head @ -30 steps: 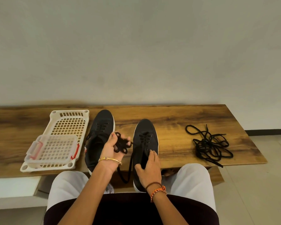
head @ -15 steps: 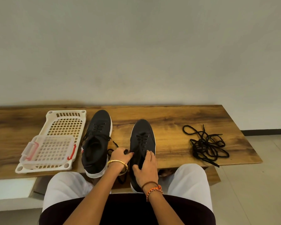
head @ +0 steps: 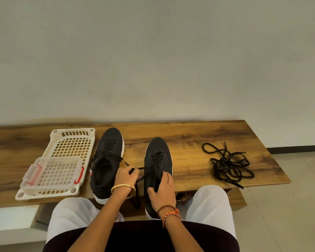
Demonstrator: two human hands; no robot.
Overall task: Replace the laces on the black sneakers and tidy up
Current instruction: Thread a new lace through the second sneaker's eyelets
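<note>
Two black sneakers with white soles stand on the wooden bench, toes pointing away: the left sneaker [head: 108, 160] and the right sneaker [head: 157, 157]. My left hand [head: 125, 177] sits between them and pinches the black lace end [head: 133, 170] of the right sneaker; more of that lace hangs below the bench edge. My right hand [head: 161, 188] grips the heel opening of the right sneaker, fingers over its collar. A loose tangle of black laces [head: 227, 165] lies on the bench to the right, apart from both hands.
A cream plastic basket tray [head: 71, 135] lies left of the sneakers with a clear box [head: 53, 174] with red clips on it. The bench [head: 198, 135] stands against a plain wall. My knees in white trousers are under the front edge. Tiled floor at right.
My left hand came down from holding a bunched lace up between the sneakers to bench level, now pinching the lace end. My right hand stays on the right sneaker's heel.
</note>
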